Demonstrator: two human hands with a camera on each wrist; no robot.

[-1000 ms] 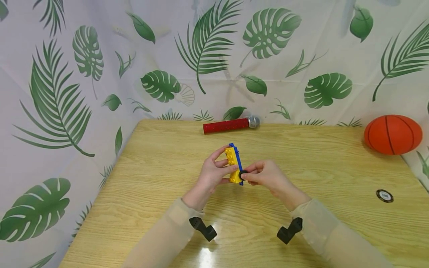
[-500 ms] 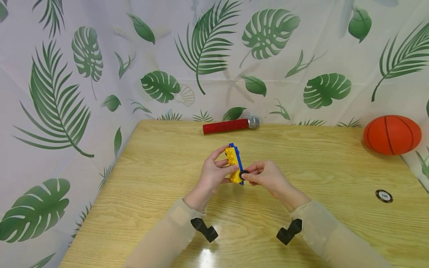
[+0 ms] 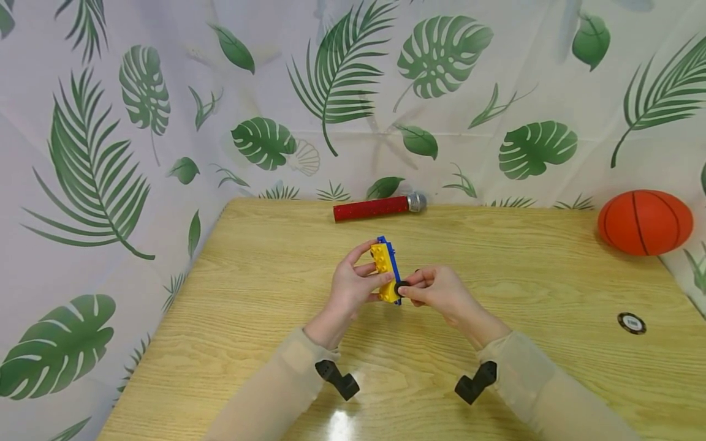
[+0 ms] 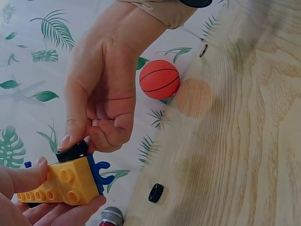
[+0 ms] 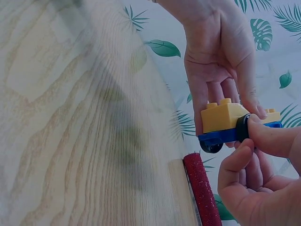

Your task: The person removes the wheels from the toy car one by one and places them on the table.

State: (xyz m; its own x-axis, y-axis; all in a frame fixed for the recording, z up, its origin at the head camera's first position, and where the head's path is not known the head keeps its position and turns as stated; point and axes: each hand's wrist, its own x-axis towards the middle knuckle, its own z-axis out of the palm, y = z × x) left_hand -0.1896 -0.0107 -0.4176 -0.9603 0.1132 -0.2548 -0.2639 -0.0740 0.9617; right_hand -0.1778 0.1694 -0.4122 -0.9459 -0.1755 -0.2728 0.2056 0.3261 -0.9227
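Slightly above the table, my left hand (image 3: 350,282) grips a toy brick car with a yellow body (image 4: 70,181) and a blue base (image 5: 221,136). My right hand (image 3: 441,289) pinches a black wheel (image 5: 242,127) between thumb and fingers, against the car's side near one end. Whether that wheel sits on its axle I cannot tell. Another black wheel (image 5: 210,147) shows below the base on the far side. The left hand's fingers hide part of the yellow body.
A loose black wheel (image 4: 156,193) lies on the wooden table (image 3: 265,294). Toward the back edge lies a red toy microphone (image 3: 372,208). An orange basketball (image 3: 645,222) sits at the back right, with a round black-and-white chip (image 3: 631,323) nearer. A leaf-print cloth (image 3: 353,92) hangs behind.
Hardly anything differs. Both hands stay at the same place on the car, and the pinched wheel shifts at most very slightly to the right.
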